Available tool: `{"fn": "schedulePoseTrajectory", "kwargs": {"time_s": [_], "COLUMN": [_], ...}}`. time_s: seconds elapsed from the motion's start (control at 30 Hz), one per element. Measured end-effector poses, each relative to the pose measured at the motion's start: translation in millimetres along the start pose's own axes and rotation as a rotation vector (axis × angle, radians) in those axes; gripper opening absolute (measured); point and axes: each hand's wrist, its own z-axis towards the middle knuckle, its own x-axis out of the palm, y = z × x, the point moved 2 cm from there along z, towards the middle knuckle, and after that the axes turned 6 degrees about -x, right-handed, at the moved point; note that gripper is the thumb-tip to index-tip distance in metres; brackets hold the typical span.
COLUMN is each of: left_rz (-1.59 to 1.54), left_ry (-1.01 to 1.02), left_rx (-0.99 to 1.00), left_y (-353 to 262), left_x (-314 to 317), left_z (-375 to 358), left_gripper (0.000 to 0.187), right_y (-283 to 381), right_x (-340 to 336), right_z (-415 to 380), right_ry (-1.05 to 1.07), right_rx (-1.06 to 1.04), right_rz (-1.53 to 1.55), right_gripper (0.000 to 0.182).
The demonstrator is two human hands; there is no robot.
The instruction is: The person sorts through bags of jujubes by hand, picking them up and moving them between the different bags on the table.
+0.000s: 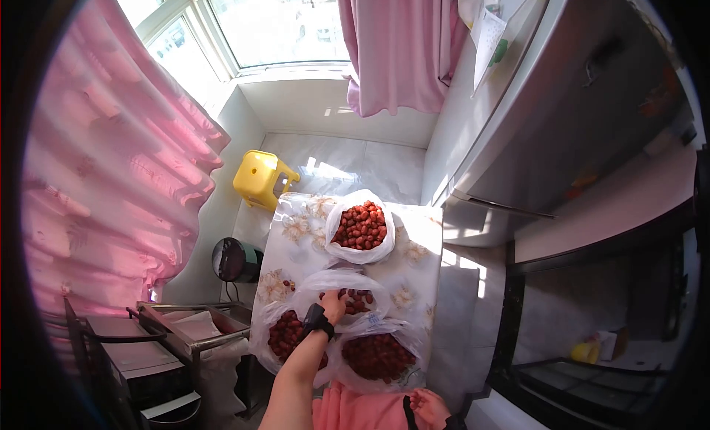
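Note:
Four white plastic bags of red dates stand on a flowered tablecloth [414,282]. The far bag [360,226] is full and open. My left hand [333,306], with a black band at the wrist, reaches into the middle bag [358,301], which holds fewer dates; its fingertips are hidden. Nearer to me are a left bag [285,335] and a right bag [379,357]. My right hand [430,408] is at the bottom edge, beside my pink clothing, with its fingers curled; whether it holds anything is too small to tell.
Beyond the table's far left corner stands a yellow stool [258,177]. A round black appliance [235,260] is left of the table, with a metal rack [200,341] nearer. Pink curtains [126,156] hang at the left; a tall grey cabinet [562,119] is at the right.

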Motion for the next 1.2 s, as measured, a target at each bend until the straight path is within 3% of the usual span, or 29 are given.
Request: {"fn": "schedulePoseTrajectory", "kwargs": {"time_s": [0.07, 0.2, 0.23, 0.27, 0.33, 0.47, 0.6, 0.8, 0.9, 0.97, 1.1, 1.2], "left_rz": [-0.361, -0.747, -0.752, -0.768, -0.704, -0.786, -0.814, -0.783, -0.769, -0.978, -1.067, -1.163], "left_ry": [0.208, 0.459, 0.465, 0.613, 0.725, 0.962, 0.962, 0.916, 0.819, 0.891, 0.825, 0.739], "left_rx": [-0.194, -0.296, -0.218, -0.286, -0.116, -0.164, -0.102, -0.039, 0.097, -0.145, -0.208, -0.212], "left_y": [-30, -54, -57, -67, -92, -104, -91, -77, -74, -74, -94, -91], "left_x": [-25, -49, -50, -63, -90, -117, -123, -142, -146, -148, -165, -141], "left_z": [-28, -82, -101, -125, -172, -247, -282, -294, -298, -304, -319, -323], "left_gripper": [0.023, 0.019, 0.020, 0.023, 0.025, 0.032, 0.034, 0.038, 0.040, 0.039, 0.034, 0.031], "right_y": [-4, -25, -26, -25, -24, -23, -42, -67, -69, -65, -46, -34], "right_x": [2, -15, -10, 1, 22, 81, 103, 107, 107, 112, 113, 104], "right_z": [0, 24, 22, 17, 7, -30, -43, -47, -51, -55, -62, -60], "right_ry": [0.048, 0.107, 0.120, 0.135, 0.166, 0.315, 0.478, 0.442, 0.440, 0.503, 0.468, 0.476], "right_rx": [-0.016, -0.015, -0.028, -0.043, -0.068, -0.088, -0.106, -0.147, -0.115, -0.090, -0.169, -0.189], "right_rz": [0.003, -0.006, -0.005, -0.008, -0.014, -0.147, -0.243, -0.350, -0.327, -0.227, -0.253, -0.354], "right_gripper": [0.004, 0.010, 0.010, 0.011, 0.012, 0.017, 0.020, 0.019, 0.019, 0.016, 0.013, 0.012]}}
